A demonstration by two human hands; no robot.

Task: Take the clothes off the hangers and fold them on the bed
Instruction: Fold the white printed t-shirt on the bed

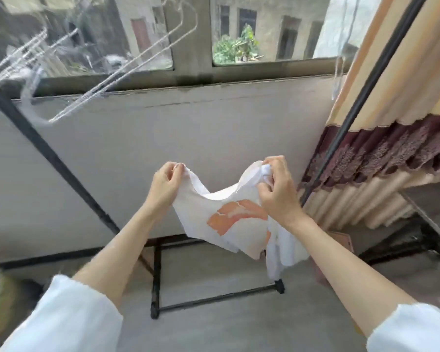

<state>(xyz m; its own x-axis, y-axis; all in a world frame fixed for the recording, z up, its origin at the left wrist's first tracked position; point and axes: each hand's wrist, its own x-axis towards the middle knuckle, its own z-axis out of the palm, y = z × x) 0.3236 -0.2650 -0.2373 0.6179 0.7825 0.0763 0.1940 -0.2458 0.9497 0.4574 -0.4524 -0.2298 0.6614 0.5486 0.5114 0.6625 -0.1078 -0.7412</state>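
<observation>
A small white garment with an orange print [229, 224] hangs in the air between my hands, in front of the grey wall. My left hand [167, 182] pinches its upper left corner. My right hand [277, 189] grips the bunched upper right part, and loose fabric droops below that wrist. Several empty white hangers [117, 72] hang tilted on the black rack bar [48, 153] at the upper left. The bed is out of view.
The rack's black base frame [214, 298] stands on the grey floor below the garment. A second black pole [361, 97] slants up at the right, in front of an orange and maroon curtain [396, 138]. A window [264, 31] runs along the top.
</observation>
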